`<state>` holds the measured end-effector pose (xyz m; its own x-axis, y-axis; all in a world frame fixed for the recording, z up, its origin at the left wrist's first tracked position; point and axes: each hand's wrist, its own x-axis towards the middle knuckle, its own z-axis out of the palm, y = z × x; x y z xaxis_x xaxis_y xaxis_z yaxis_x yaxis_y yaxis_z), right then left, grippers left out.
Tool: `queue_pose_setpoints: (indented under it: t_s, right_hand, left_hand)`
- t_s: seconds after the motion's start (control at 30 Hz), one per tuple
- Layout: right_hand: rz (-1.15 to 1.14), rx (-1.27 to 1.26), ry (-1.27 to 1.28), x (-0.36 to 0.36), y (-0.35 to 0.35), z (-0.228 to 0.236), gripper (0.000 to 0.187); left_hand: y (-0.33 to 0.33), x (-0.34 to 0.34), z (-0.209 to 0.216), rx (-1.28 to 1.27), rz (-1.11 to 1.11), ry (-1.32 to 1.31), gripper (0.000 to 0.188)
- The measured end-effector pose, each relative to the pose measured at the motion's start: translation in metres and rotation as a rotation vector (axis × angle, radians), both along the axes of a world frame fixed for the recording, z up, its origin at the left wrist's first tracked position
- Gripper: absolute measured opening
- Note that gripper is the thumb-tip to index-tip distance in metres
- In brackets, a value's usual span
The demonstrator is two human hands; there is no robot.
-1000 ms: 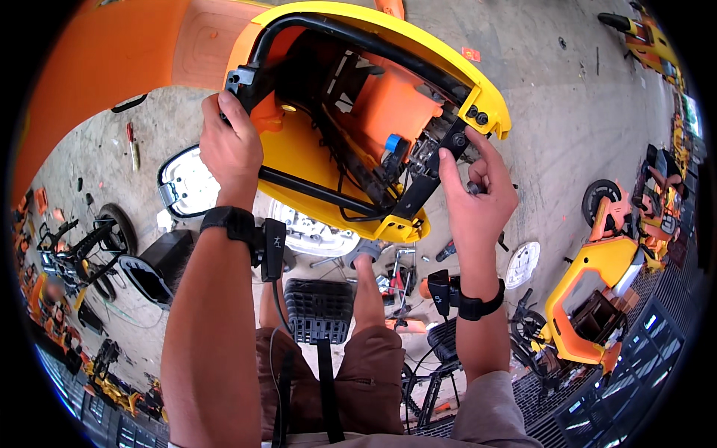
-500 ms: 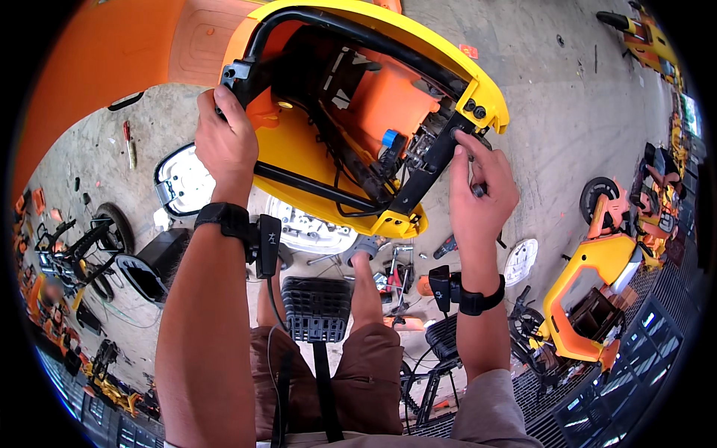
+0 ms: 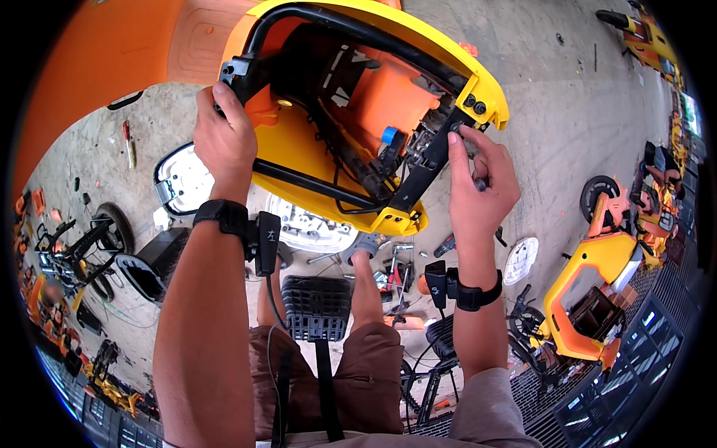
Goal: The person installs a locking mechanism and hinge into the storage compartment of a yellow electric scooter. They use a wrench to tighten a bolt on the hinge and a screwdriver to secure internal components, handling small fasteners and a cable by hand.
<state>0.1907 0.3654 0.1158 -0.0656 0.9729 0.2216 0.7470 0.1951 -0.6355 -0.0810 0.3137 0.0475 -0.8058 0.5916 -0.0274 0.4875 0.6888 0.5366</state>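
Note:
A yellow scooter body (image 3: 299,153) with a black tubular frame (image 3: 317,185) around its open middle lies in front of me. My left hand (image 3: 225,138) is closed around the frame's left end, just below a small metal bracket (image 3: 235,69). At the right end, my right hand (image 3: 485,170) pinches a small dark round piece (image 3: 455,128) between thumb and index finger, against or close to the black crossbar (image 3: 433,160). A dark cylindrical piece (image 3: 480,184) sits in its curled fingers. Inside the opening are an orange panel (image 3: 385,93), black cables and a blue cap (image 3: 389,135).
A large orange panel (image 3: 112,52) fills the upper left. White covers (image 3: 183,179) and scattered hand tools (image 3: 396,272) lie on the concrete floor near my feet. A yellow scooter (image 3: 571,299) stands at right; a black bin-like part (image 3: 153,261) and a wheel (image 3: 113,228) are at left.
My right hand's fingertips have shifted slightly; the index finger pressed at the crossbar before, and now thumb and index pinch the small dark piece. The left hand keeps its hold.

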Motion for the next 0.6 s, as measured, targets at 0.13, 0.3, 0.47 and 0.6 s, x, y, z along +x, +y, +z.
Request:
queue_pose_setpoints:
  t_s: [0.13,0.3,0.47,0.6]
  right_hand:
    - [-0.038,-0.034,0.022,-0.0032,-0.0036,-0.0013,0.027]
    - [0.059,0.007,-0.017,0.0046,-0.0002,-0.0044,0.029]
    - [-0.052,-0.028,0.017,-0.0006,-0.0006,-0.0053,0.025]
    - [0.181,0.05,-0.008,0.0037,0.0034,-0.0076,0.028]
  left_hand:
    - [0.0003,0.0004,-0.0009,0.006,0.002,0.001,0.05]
    - [0.0001,-0.0007,-0.0025,0.025,0.017,0.012,0.047]
    - [0.0004,-0.0006,-0.0028,0.029,0.016,0.026,0.047]
    - [0.001,0.0,0.0007,0.035,0.02,0.004,0.047]
